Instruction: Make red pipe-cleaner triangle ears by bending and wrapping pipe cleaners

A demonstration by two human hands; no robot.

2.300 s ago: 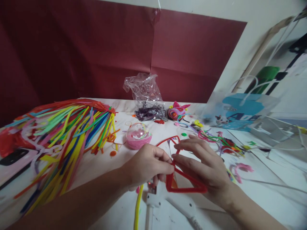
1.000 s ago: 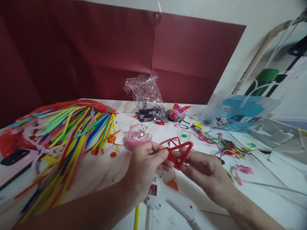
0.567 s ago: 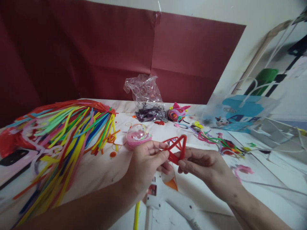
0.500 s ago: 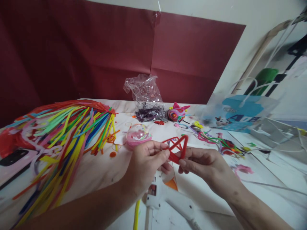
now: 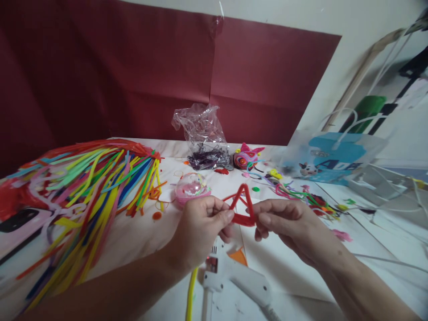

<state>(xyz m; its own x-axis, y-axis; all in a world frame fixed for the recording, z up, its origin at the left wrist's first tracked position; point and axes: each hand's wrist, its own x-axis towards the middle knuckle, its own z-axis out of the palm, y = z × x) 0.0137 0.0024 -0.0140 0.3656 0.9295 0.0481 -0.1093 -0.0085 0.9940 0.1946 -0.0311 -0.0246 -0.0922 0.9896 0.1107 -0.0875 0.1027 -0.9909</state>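
Between my hands is a red pipe cleaner [image 5: 250,209] bent into triangle shapes. My left hand [image 5: 205,229] pinches its left corner between thumb and fingers. On the other side, my right hand [image 5: 287,223] has its thumb and fingers closed on the right edge. Below them a white glue gun [image 5: 230,272] lies on the table, partly behind my left wrist. A clear ball with a pink base [image 5: 190,189] stands just beyond my left hand.
A bundle of colourful pipe cleaners [image 5: 110,191] spreads across the left, beside a pink phone [image 5: 23,232]. Behind are a clear plastic bag [image 5: 203,138] and a pink decorated figure [image 5: 247,157]. Loose pipe cleaners [image 5: 301,196] and a blue-and-white bag [image 5: 334,158] occupy the right.
The red triangle has turned more upright and shifted slightly left and down. My right hand has changed its hold along the right edge. A green disc on the table has come into view.
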